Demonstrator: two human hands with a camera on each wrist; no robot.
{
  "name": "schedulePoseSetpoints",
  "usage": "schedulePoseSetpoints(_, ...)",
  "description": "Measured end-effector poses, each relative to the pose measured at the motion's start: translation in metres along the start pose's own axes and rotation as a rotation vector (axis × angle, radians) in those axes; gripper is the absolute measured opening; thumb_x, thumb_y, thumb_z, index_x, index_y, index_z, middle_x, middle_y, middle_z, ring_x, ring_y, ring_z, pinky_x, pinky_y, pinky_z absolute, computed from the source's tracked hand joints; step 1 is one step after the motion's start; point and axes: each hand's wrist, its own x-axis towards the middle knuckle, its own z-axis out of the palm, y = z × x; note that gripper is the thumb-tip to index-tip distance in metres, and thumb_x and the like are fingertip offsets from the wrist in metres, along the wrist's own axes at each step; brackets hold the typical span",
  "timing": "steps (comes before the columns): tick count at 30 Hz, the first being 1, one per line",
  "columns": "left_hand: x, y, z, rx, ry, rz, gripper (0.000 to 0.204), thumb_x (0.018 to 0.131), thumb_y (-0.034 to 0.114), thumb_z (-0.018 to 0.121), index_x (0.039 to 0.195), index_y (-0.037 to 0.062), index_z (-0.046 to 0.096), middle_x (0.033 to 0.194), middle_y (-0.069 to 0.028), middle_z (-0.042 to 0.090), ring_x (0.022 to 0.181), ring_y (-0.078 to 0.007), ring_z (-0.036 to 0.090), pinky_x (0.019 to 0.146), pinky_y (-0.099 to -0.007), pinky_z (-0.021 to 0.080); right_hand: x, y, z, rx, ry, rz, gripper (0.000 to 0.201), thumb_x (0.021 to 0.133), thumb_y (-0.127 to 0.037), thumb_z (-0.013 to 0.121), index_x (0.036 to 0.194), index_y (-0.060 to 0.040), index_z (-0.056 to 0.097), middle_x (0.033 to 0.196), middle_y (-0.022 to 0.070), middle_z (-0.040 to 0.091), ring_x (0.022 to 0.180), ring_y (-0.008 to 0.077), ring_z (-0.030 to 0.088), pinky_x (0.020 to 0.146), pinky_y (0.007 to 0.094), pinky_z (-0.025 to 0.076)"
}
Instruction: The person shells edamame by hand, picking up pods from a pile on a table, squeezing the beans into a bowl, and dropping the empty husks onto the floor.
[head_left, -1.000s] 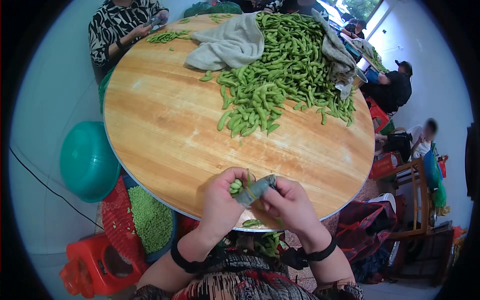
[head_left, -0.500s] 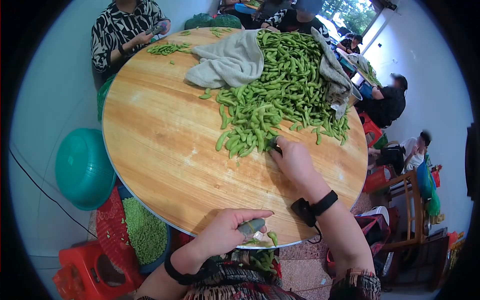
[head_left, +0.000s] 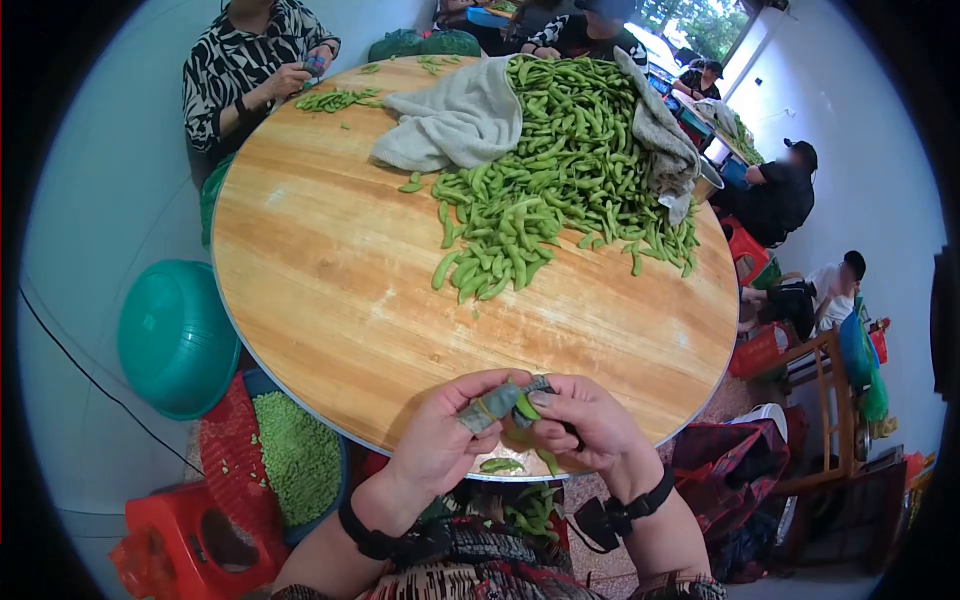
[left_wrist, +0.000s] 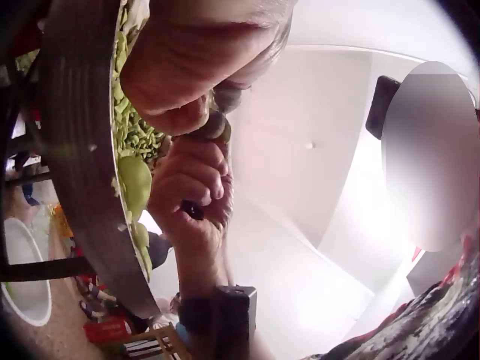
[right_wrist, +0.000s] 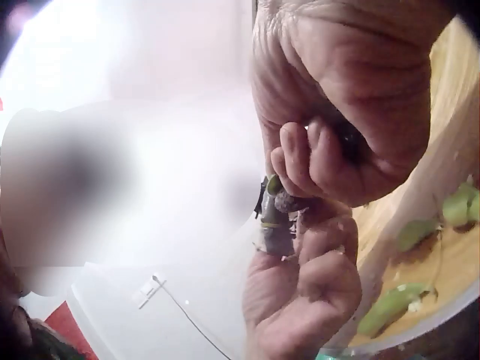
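Both hands meet over the near edge of the round wooden table (head_left: 300, 300). The left hand (head_left: 435, 430), its thumb wrapped in grey-green tape, pinches one end of a green pod (head_left: 525, 406). The right hand (head_left: 592, 425), with dark wrapping on its fingers, grips the same pod from the other side. In the right wrist view the pod's tip (right_wrist: 273, 184) shows between the two hands' fingers. Loose pods (head_left: 500, 465) lie on the table just below the hands. A large heap of pods (head_left: 580, 130) covers the table's far side.
Grey cloths (head_left: 455, 120) lie beside the heap. At the left are a teal basin (head_left: 170, 335), a tub of shelled beans (head_left: 297, 450) and a red stool (head_left: 200, 530). A person in a patterned shirt (head_left: 240, 60) sits at the far left; others sit farther back.
The right hand reached to the heap's near edge, then came back to the left hand with a pod. The beans seen earlier in the left hand are no longer visible.
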Motion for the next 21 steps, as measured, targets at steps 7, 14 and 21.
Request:
schedulePoseSetpoints(7,-0.005,-0.001,0.001,0.064,0.147,0.179,0.008,0.084,0.005,0.057,0.092,0.0036,0.057,0.076,-0.0063,0.06,0.051,-0.0023,0.04,0.042,-0.0157,0.026,-0.014,0.012,0.028,-0.495,0.115,-0.206,0.025,0.096,-0.024,0.04,0.081,-0.0057,0.049,0.063,-0.0046,0.044,0.052,0.0031,0.035,0.046,0.0174,0.027)
schedulePoseSetpoints(14,-0.006,-0.01,0.005,0.339,0.24,0.338,0.015,0.078,-0.003,0.058,0.092,0.0021,0.059,0.08,-0.0033,0.059,0.062,-0.0036,0.049,0.046,-0.0152,0.032,-0.009,0.018,0.024,-0.619,0.156,-0.286,0.019,0.095,-0.019,0.044,0.084,-0.0054,0.051,0.064,-0.0039,0.045,0.051,0.0026,0.034,0.045,0.0167,0.027)
schedulePoseSetpoints(21,-0.005,-0.002,-0.001,0.255,0.096,0.193,0.016,0.074,-0.006,0.061,0.088,0.0021,0.059,0.081,0.0004,0.057,0.069,-0.0046,0.051,0.055,-0.0158,0.04,-0.005,0.017,0.025,0.121,0.033,0.025,0.013,0.093,-0.016,0.048,0.09,-0.0049,0.054,0.065,-0.0021,0.049,0.05,0.0029,0.035,0.045,0.0163,0.027)
